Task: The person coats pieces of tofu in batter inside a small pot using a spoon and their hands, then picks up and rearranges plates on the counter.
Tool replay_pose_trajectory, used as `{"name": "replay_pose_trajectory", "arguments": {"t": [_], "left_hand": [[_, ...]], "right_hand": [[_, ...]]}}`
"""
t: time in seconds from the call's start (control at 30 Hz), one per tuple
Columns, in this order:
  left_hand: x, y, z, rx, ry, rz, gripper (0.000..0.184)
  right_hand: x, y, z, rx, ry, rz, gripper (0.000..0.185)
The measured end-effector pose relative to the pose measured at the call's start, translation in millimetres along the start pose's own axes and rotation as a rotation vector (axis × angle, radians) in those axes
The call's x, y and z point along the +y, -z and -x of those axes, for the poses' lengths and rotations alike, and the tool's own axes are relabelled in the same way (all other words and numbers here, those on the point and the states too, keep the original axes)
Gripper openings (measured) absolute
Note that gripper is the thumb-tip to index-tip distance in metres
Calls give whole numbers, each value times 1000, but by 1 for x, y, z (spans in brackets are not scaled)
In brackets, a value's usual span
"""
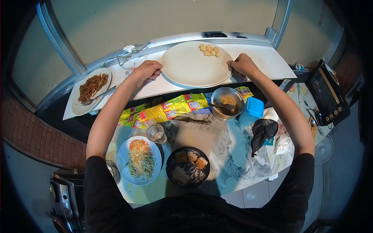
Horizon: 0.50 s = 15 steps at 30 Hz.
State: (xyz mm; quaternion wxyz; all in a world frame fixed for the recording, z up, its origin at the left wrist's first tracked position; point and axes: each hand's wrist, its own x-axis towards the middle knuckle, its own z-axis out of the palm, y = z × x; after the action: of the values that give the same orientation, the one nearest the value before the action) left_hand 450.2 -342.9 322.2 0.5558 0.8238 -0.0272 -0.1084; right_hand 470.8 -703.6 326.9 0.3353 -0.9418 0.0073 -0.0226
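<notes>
A large oval cream plate (186,64) rests on the white ledge, with a small cluster of pale round pieces (210,50) near its far right side. My left hand (148,71) pinches the plate's left rim. On the opposite rim, my right hand (243,65) has its fingers closed around the edge. Below the plate, on the marbled table, stand a metal bowl (218,113) of crumbly orange-brown food with a spoon in it and a strip of yellow sachets (167,108).
A plate of brown food with a fork (93,88) sits on the ledge's left end. Nearer me are a plate of shredded vegetables (140,161), a glass (156,134), a dark plate with brown blocks (187,167), a knife (196,120), a blue container (251,110) and a black bag (263,134).
</notes>
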Motion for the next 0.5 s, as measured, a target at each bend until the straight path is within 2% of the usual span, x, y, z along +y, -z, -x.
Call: {"name": "replay_pose_trajectory", "arguments": {"t": [0.07, 0.1, 0.17, 0.33, 0.43, 0.5], "left_hand": [[7, 11, 3, -142, 108, 47, 31], [8, 14, 2, -141, 107, 46, 31], [6, 19, 0, 80, 14, -152, 26], [2, 22, -20, 78, 51, -119, 30], [-1, 17, -40, 0, 13, -57, 39], [1, 8, -49, 117, 70, -118, 65]], "right_hand": [[-1, 1, 5, 1, 11, 0, 39], [-2, 2, 6, 0, 21, 0, 39], [-5, 7, 7, -18, 30, 30, 38], [-3, 12, -4, -81, 30, 32, 32], [-2, 12, -6, -91, 6, 0, 31], [-4, 10, -2, -70, 20, 24, 33]]}}
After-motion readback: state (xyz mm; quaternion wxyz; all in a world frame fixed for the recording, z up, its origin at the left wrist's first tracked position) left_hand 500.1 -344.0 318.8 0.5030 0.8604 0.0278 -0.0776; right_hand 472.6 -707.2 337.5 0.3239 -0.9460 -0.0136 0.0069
